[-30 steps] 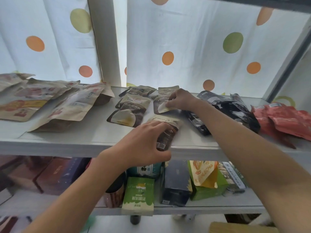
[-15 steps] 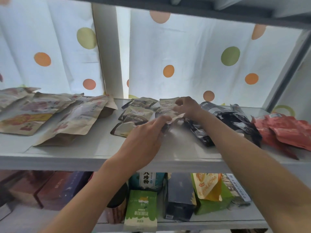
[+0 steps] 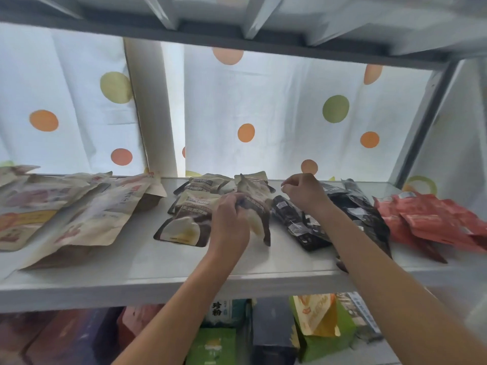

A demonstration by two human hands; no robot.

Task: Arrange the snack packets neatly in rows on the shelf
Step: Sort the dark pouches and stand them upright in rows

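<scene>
My left hand (image 3: 229, 219) grips a small brown-and-cream snack packet (image 3: 257, 206) and holds it tilted above the white shelf (image 3: 168, 264), next to a row of like brown packets (image 3: 184, 219). My right hand (image 3: 303, 192) hovers just right of it with fingers curled and nothing in them, over the black packets (image 3: 350, 214). Large tan kraft pouches (image 3: 79, 206) lie overlapped at the left. Red packets (image 3: 432, 219) lie in a heap at the far right.
A spotted white curtain (image 3: 263, 114) hangs behind the shelf, split by a pale upright post (image 3: 152, 109). The upper shelf's underside (image 3: 237, 17) is close overhead. Boxes and a green bag (image 3: 324, 325) fill the lower shelf.
My left hand carried the brown packet from the shelf's front edge back toward the row and lifted it. My right hand let go of the rear packet and drew right. The camera tilted upward.
</scene>
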